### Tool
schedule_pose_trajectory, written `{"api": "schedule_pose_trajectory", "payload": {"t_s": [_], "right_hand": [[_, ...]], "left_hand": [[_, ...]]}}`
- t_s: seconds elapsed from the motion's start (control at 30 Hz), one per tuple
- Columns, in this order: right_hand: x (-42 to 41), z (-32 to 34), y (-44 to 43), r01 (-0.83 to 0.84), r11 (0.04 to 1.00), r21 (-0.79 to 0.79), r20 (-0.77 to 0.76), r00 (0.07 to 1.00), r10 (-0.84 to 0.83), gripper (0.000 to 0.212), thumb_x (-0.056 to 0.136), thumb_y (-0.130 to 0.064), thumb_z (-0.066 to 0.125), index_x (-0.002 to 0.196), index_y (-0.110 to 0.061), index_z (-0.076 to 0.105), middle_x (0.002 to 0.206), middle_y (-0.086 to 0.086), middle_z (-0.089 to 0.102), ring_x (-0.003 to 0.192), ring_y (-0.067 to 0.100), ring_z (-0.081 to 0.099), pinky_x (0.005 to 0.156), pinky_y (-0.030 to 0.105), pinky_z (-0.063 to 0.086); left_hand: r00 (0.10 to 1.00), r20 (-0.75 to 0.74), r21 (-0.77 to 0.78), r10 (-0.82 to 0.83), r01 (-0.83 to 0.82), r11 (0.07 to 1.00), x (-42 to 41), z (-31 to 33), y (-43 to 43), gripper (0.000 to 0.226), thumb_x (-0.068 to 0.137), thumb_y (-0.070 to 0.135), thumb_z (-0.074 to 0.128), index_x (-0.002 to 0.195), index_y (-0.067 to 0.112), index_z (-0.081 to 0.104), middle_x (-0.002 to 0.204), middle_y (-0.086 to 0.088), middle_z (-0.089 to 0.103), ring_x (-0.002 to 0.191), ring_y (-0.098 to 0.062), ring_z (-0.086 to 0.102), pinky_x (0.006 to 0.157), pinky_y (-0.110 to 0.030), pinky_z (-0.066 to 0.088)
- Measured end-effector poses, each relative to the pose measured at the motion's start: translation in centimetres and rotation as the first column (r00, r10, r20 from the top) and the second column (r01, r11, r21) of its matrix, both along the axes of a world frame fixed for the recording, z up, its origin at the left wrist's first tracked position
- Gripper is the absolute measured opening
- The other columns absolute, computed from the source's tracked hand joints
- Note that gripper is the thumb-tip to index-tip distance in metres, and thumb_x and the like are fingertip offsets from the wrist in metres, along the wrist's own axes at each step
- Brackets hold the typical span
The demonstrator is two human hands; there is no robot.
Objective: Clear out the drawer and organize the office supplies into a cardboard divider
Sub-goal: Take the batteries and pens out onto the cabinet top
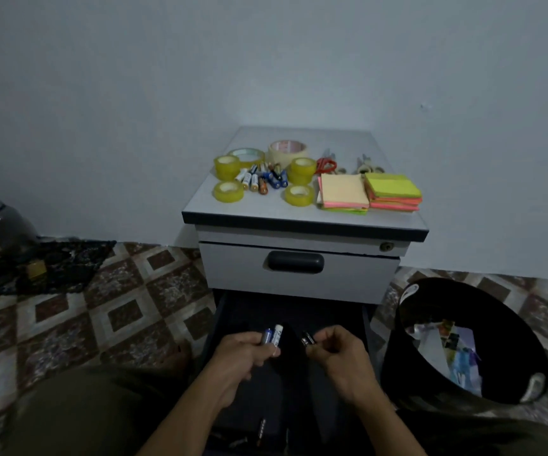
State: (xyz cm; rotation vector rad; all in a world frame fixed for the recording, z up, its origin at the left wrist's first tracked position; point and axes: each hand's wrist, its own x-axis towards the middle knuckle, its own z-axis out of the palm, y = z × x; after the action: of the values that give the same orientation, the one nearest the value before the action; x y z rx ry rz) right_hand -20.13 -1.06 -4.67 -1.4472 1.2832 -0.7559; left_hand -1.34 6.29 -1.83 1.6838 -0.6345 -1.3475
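Now, the desk (pixel 299 136) at twelve o'clock carries tape (pixel 228 191), notes (pixel 343 190) and a battery pile (pixel 262 179); the open drawer (pixel 249 311) lies dark at six. The left hand (pixel 243 353) grips two batteries (pixel 274 335), the right hand (pixel 338 353) pinches a dark battery (pixel 307 340). Best, I think, to gather all three in one fist, then lay them by the pile.

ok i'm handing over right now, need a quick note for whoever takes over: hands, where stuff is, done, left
Left hand grips two batteries; right hand pinches a dark battery, both above the open bottom drawer.
On the cabinet top: tape rolls, loose batteries, scissors, sticky-note stacks. Bin on the floor to the right holds scraps.
Done: many supplies already lie on top.
Left: set down these batteries, take out the few small items dimly visible at the drawer's near end, then sort everything into the cardboard divider, which is not in view.
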Motion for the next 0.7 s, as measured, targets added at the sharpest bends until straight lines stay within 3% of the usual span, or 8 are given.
{"api": "schedule_pose_trajectory", "payload": {"t_s": [0.13, 0.23, 0.4, 0.6, 0.7], "right_hand": [[-0.2, 4.7, 0.0, -0.021, 0.996, -0.086, 0.032, 0.999, 0.024, 0.017, 0.079, -0.005, 0.079, 0.083, -0.015, 0.066, 0.070, -0.004, 0.066, 0.068, 0.009, 0.061, 0.066, 0.023, 0.048], [-0.3, 9.5, -0.1, -0.049, 0.989, -0.143, 0.078, 0.995, 0.060, 0.014, 0.081, -0.004, 0.077, 0.085, -0.010, 0.065, 0.071, 0.000, 0.065, 0.067, 0.010, 0.060, 0.064, 0.022, 0.049], [0.5, 17.5, -2.1, -0.072, 0.964, -0.256, 0.116, 0.988, 0.105, 0.010, 0.086, -0.004, 0.072, 0.090, -0.004, 0.063, 0.072, 0.010, 0.063, 0.062, 0.017, 0.056, 0.056, 0.029, 0.049], [3.6, 23.0, -8.2, -0.035, 0.958, -0.285, 0.112, 0.991, 0.070, 0.015, 0.081, -0.005, 0.077, 0.086, -0.006, 0.062, 0.071, 0.013, 0.065, 0.058, 0.018, 0.056, 0.056, 0.035, 0.048], [5.4, 24.8, -11.3, -0.025, 0.959, -0.282, 0.106, 0.993, 0.057, 0.016, 0.080, -0.001, 0.075, 0.082, -0.006, 0.061, 0.068, 0.013, 0.062, 0.054, 0.019, 0.054, 0.051, 0.031, 0.046]], "left_hand": [[0.998, -0.049, -0.086, -0.031, 0.027, 0.996, 0.4, 4.6, 0.5, 0.015, 0.086, 0.010, 0.074, 0.101, 0.007, 0.073, 0.096, -0.010, 0.077, 0.069, -0.010, 0.055, 0.058, -0.022, 0.041], [0.997, 0.003, -0.154, -0.071, 0.071, 0.986, 1.3, 8.4, 0.3, 0.014, 0.086, 0.010, 0.073, 0.097, 0.002, 0.073, 0.090, -0.011, 0.075, 0.067, -0.011, 0.056, 0.057, -0.023, 0.043], [0.997, 0.055, -0.248, 0.053, -0.038, 0.968, 3.3, 14.8, -2.1, 0.011, 0.084, 0.005, 0.073, 0.075, 0.000, 0.072, 0.076, -0.016, 0.069, 0.054, -0.013, 0.052, 0.050, -0.025, 0.040], [0.949, 0.236, -0.335, 0.211, -0.124, 0.934, 5.6, 21.6, -7.9, 0.008, 0.077, 0.002, 0.074, 0.079, -0.005, 0.071, 0.068, -0.015, 0.070, 0.049, -0.015, 0.051, 0.047, -0.025, 0.041], [0.922, 0.310, -0.317, 0.232, -0.130, 0.939, 7.2, 23.2, -12.1, 0.008, 0.073, 0.001, 0.074, 0.076, -0.005, 0.070, 0.064, -0.018, 0.064, 0.051, -0.022, 0.051, 0.054, -0.032, 0.042]]}}
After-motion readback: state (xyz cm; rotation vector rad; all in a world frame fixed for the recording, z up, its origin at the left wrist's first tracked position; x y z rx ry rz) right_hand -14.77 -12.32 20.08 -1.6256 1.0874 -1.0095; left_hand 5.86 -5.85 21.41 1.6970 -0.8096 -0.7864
